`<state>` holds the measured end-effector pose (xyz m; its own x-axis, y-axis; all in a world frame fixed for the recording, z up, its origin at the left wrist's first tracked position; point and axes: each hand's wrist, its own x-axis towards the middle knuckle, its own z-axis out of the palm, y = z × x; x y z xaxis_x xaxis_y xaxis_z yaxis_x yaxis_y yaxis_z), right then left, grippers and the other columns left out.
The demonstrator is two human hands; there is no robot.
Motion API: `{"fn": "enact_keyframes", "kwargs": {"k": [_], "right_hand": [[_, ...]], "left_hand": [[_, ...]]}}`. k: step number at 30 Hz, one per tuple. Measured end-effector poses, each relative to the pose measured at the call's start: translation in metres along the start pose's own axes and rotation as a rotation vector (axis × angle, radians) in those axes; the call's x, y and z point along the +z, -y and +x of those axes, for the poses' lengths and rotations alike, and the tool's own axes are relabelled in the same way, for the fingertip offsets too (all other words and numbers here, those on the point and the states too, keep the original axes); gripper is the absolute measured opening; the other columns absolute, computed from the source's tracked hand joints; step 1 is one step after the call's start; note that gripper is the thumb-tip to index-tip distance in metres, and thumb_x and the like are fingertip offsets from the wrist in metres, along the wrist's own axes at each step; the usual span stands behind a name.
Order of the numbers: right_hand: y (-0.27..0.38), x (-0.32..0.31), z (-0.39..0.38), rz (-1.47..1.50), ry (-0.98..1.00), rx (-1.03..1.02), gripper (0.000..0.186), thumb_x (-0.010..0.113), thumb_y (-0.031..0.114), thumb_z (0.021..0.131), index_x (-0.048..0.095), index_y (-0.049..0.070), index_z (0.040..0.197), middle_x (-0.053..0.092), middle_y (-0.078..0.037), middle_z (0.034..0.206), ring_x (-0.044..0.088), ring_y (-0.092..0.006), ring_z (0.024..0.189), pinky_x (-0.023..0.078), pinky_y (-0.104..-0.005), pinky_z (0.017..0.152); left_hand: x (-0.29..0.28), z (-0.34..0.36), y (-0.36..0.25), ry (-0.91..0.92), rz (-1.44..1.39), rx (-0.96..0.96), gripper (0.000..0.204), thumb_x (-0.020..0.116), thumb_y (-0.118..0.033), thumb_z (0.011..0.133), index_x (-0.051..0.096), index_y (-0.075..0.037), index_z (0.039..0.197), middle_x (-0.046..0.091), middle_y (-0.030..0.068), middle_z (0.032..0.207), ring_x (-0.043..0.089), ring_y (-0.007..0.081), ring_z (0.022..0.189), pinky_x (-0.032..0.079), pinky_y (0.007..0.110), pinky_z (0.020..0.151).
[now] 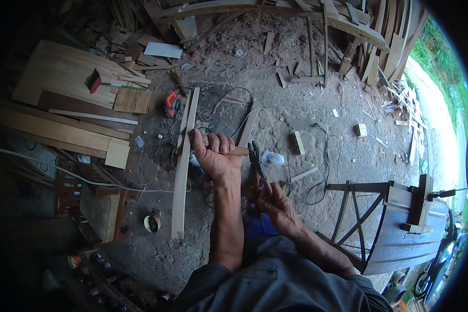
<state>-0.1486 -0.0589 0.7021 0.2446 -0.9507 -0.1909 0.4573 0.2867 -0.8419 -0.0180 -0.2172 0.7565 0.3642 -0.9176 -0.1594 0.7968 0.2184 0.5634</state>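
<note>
My left hand [215, 157] is closed around a short wooden piece [239, 151], whose end sticks out to the right. My right hand [281, 209] grips dark pliers [258, 165]; their jaws are at that protruding end, though I cannot tell whether they bite on it. A long pale wooden strip [181, 192] lies just left of my left hand, passing behind the thumb. Beyond my hands, a second wooden piece [249, 122] slants away, and a clear plastic bag [273, 158] is to the right of the pliers.
A red power tool [172, 104] sits on the dusty floor with cables around it. Boards and a red brush [93, 82] are at left. A small round tub [152, 224] stands at lower left. A metal-topped stand [408, 236] is at right. Timber and scraps line the back.
</note>
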Motion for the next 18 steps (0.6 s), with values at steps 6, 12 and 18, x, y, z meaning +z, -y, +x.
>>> {"fn": "enact_keyframes", "kwargs": {"k": [6, 12, 18], "right_hand": [[-0.028, 0.005, -0.078, -0.550, -0.115, -0.120, 0.021, 0.053, 0.007, 0.101, 0.045, 0.001, 0.119, 0.054, -0.015, 0.108, 0.056, -0.0275, 0.092, 0.048, -0.0395, 0.081], [-0.055, 0.028, -0.114, 0.133, -0.038, -0.022, 0.012, 0.052, 0.008, 0.104, 0.044, 0.005, 0.113, 0.054, -0.007, 0.128, 0.054, -0.0131, 0.115, 0.045, -0.0312, 0.096], [-0.089, 0.032, -0.132, 0.069, -0.024, 0.059, 0.010, 0.051, 0.007, 0.103, 0.045, 0.007, 0.111, 0.054, -0.010, 0.131, 0.056, -0.0155, 0.111, 0.046, -0.0291, 0.085]], "left_hand": [[-0.022, -0.066, -0.029, 0.006, 0.081, -0.032, 0.039, 0.056, -0.037, 0.103, 0.040, -0.020, 0.073, 0.031, -0.0070, 0.051, 0.033, 0.0076, 0.042, 0.033, 0.026, 0.045], [-0.038, -0.109, -0.034, -0.007, 0.245, -0.026, 0.047, 0.053, -0.043, 0.104, 0.032, -0.021, 0.068, 0.028, -0.0072, 0.052, 0.034, 0.0085, 0.043, 0.034, 0.028, 0.047], [-0.061, -0.114, -0.044, -0.008, 0.406, -0.086, 0.051, 0.055, -0.054, 0.099, 0.032, -0.022, 0.068, 0.026, -0.0072, 0.049, 0.033, 0.0104, 0.042, 0.039, 0.040, 0.060]]}}
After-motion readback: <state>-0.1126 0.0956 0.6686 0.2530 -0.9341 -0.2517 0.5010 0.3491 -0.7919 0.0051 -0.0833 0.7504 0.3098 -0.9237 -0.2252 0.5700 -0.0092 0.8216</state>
